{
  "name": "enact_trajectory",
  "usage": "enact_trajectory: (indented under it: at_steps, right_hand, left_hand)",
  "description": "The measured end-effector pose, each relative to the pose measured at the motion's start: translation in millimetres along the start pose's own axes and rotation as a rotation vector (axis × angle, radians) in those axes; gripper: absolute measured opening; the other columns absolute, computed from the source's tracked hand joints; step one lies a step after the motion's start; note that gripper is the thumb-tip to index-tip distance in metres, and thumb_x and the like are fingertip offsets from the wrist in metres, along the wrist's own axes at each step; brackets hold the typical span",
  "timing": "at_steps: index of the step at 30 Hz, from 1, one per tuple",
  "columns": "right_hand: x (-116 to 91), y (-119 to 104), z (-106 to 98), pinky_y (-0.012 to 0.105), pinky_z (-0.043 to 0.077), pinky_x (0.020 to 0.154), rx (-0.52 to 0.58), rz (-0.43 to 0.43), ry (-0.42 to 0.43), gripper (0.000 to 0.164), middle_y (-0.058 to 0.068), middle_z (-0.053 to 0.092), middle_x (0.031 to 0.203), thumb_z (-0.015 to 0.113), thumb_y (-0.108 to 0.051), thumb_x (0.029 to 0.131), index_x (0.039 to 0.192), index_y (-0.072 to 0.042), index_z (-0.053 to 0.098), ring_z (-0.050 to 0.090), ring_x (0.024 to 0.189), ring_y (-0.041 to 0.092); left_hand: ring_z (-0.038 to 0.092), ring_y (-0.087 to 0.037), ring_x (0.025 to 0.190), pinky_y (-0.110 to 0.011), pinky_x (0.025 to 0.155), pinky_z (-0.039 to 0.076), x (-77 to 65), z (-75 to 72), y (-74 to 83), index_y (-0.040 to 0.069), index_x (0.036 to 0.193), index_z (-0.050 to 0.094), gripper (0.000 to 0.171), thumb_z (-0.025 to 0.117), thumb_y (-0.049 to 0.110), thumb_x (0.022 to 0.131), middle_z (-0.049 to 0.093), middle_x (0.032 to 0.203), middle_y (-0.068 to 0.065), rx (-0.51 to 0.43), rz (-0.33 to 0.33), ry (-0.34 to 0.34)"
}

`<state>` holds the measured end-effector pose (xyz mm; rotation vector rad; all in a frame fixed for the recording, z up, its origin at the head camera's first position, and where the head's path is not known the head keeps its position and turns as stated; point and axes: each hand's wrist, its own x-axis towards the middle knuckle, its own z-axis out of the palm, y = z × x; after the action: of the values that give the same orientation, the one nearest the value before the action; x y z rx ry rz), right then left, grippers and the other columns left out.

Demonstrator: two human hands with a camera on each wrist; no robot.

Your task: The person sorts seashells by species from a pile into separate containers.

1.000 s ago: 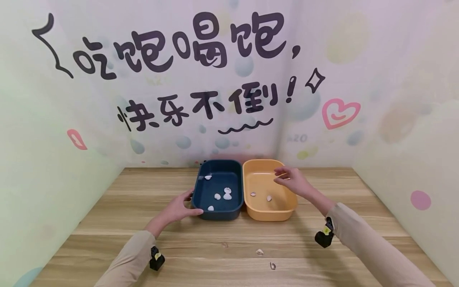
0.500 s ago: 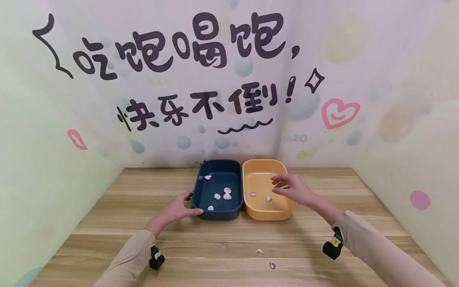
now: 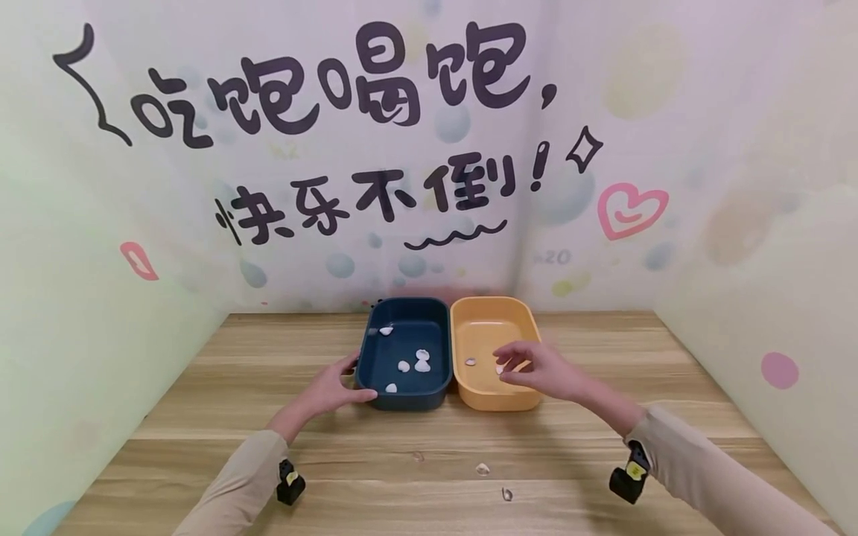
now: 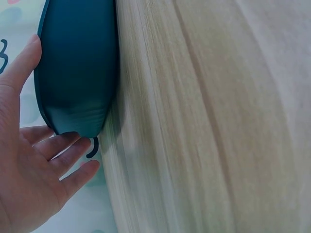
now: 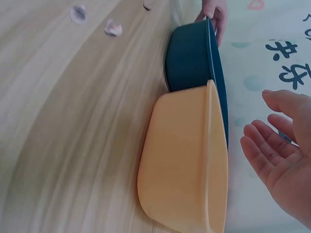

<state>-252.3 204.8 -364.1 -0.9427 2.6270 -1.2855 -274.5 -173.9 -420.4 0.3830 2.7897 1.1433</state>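
Note:
At the front left corner of a dark blue plastic bin (image 3: 402,402), my left hand (image 3: 333,388) holds on, thumb at the front rim and fingers at the left side. In the left wrist view the thumb touches the bin's rim and the fingers lie around its corner. Several white seashells (image 3: 422,365) lie in this bin. My right hand (image 3: 546,370) hovers over the right side of a yellow bin (image 3: 499,400), fingers loosely bent and nothing held. On the yellow bin's floor is a small shell (image 3: 471,362); another shell (image 3: 499,369) is partly behind the fingers.
Three shells lie on the wooden table in front of the bins: a pale one (image 3: 482,469), a darker-edged one (image 3: 507,493) and a faint pinkish one (image 3: 418,455). Behind both bins rises a printed wall (image 3: 322,283). The bins stand side by side.
My right hand has come lower and nearer over the yellow bin, shifting slightly left, and partly covers one shell. The left hand has stayed at the blue bin.

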Motion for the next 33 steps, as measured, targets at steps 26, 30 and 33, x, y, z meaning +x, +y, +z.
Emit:
enact_trajectory:
  at_steps: [26,30,33]
  right_hand:
    - [-20,-10,58,0.024,0.051,0.068,0.062,-0.048,-0.262,0.025,0.015,0.063,0.094,0.065,-0.005,0.081,0.105,0.003,0.061,0.058,0.077,0.005]
    - [-24,-5,65,0.021,0.051,0.066,0.037,-0.068,-0.280,0.025,0.012,0.064,0.093,0.066,-0.005,0.080,0.103,0.002,0.062,0.058,0.077,0.003]
    - [-27,-1,69,0.021,0.050,0.065,0.020,-0.071,-0.290,0.026,0.009,0.065,0.089,0.069,-0.007,0.079,0.102,0.002,0.063,0.058,0.076,0.004]
  left_hand:
    - [0.044,-0.035,0.119,-0.053,0.095,0.036,-0.7,-1.3,-0.5,0.008,0.142,0.030,0.089,0.073,0.044,0.072,0.043,0.135,-0.018,0.016,0.005,-0.006]
    - [0.044,-0.036,0.118,-0.054,0.095,0.036,-0.6,-1.6,-1.0,0.007,0.142,0.030,0.089,0.073,0.043,0.073,0.042,0.135,-0.019,0.018,0.011,-0.005]
    - [0.044,-0.036,0.118,-0.054,0.094,0.037,-0.2,-1.7,-1.6,0.006,0.142,0.029,0.089,0.072,0.043,0.073,0.042,0.136,-0.020,0.022,0.017,-0.005]
